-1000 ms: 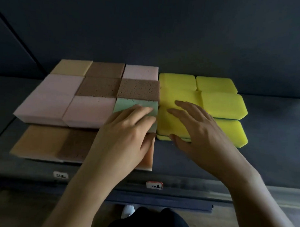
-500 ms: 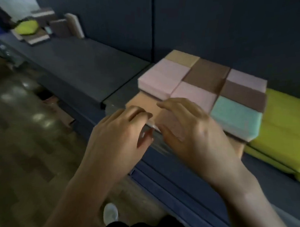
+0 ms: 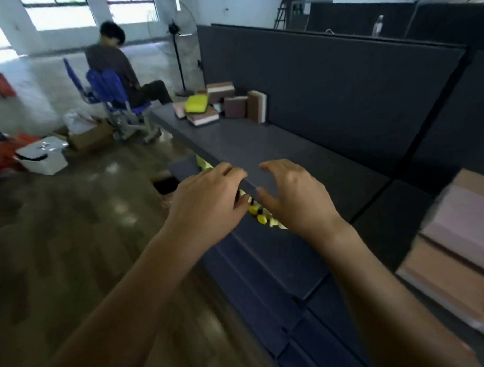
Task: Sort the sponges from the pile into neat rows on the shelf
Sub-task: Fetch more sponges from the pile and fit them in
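A pile of loose sponges (image 3: 224, 106) lies at the far left end of the dark shelf (image 3: 277, 149): brown and pink blocks, some standing upright, and a yellow sponge (image 3: 196, 104) on top. The sorted stack of pink and tan sponges (image 3: 458, 237) shows blurred at the right edge. My left hand (image 3: 207, 204) and my right hand (image 3: 298, 199) hover side by side over the shelf's front edge, fingers loosely curled, holding nothing.
A person sits on a blue chair (image 3: 112, 93) past the shelf's far end, beside a standing fan (image 3: 180, 44). A white box (image 3: 41, 155) and cardboard lie on the floor at left. Yellow items (image 3: 261, 214) show on a lower shelf under my hands.
My view has swung left, away from the sorted sponge rows toward the pile. Both hands came off the rows and now hover empty over the shelf edge.
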The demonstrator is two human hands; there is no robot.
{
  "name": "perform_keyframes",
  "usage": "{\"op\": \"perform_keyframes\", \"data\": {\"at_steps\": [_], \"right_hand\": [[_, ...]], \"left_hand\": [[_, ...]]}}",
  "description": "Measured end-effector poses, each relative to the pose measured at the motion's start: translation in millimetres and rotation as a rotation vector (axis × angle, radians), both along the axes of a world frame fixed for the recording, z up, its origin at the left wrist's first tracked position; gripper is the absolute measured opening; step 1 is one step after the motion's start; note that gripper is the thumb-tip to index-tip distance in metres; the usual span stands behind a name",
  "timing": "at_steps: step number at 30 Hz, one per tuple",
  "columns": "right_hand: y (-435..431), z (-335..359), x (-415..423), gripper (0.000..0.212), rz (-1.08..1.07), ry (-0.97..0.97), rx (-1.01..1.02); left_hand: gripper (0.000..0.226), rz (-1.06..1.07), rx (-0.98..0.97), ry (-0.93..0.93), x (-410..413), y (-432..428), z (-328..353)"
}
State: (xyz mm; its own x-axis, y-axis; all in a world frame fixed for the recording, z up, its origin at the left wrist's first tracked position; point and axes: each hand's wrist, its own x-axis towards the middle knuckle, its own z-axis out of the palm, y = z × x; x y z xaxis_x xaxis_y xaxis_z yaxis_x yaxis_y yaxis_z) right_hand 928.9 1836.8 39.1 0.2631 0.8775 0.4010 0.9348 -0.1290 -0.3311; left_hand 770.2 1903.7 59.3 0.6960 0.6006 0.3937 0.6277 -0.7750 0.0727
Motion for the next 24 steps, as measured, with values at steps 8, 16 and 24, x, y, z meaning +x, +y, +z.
{"op": "perform_keyframes", "data": {"at_steps": [8,16,24], "right_hand": [[132,7,-18,0.045,-0.025,-0.029,-0.083],[233,0,-4,0.048,0.015,0.006,-0.095],[342,10,30,0.041,0.058,0.012,-0.057]], "left_hand": [[0.04,0.058,-0.051,-0.019,-10,138,6],[0.037,0.101,-0.099,-0.052,-6,222,-10],[0.039,0.165,-0.093,-0.008,32,332,-4]]}}
